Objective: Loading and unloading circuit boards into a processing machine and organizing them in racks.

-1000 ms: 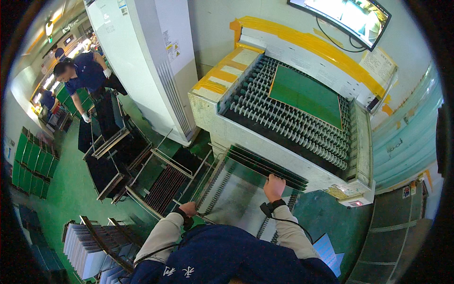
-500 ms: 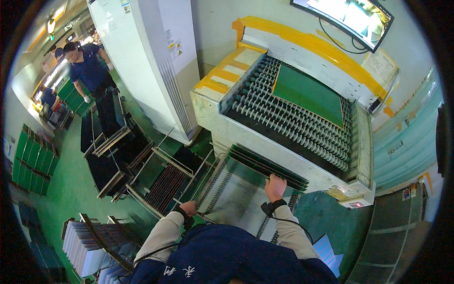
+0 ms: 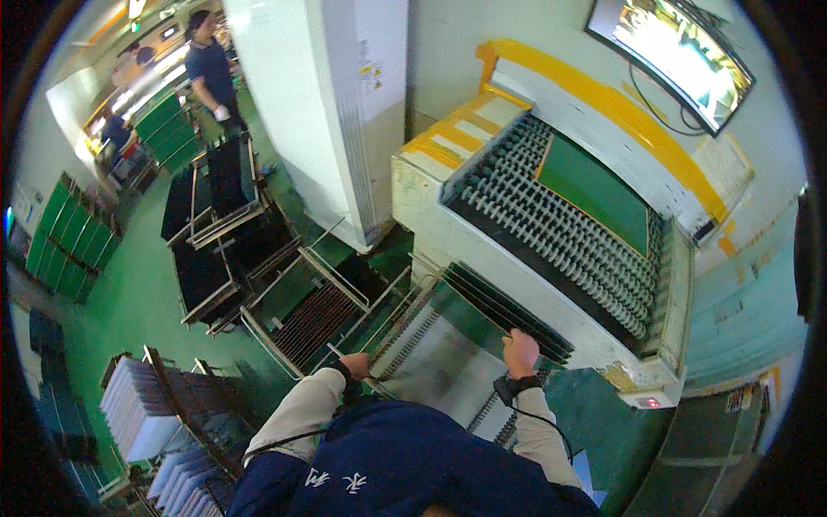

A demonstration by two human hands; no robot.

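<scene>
Both hands have stayed put on the slotted rack (image 3: 448,362) of thin boards below the conveyor — left hand (image 3: 355,365) gripping its left rail, right hand (image 3: 520,351) closed on its far right edge. Farther off, the co-worker (image 3: 210,73) now stands upright, farther up the aisle.

A factory floor: a roller conveyor machine (image 3: 560,224) carrying a green panel (image 3: 594,189), wheeled slotted racks (image 3: 310,314) on green flooring (image 3: 129,293), stacked green panels (image 3: 65,237), and a wall monitor (image 3: 672,52) overhead.
</scene>
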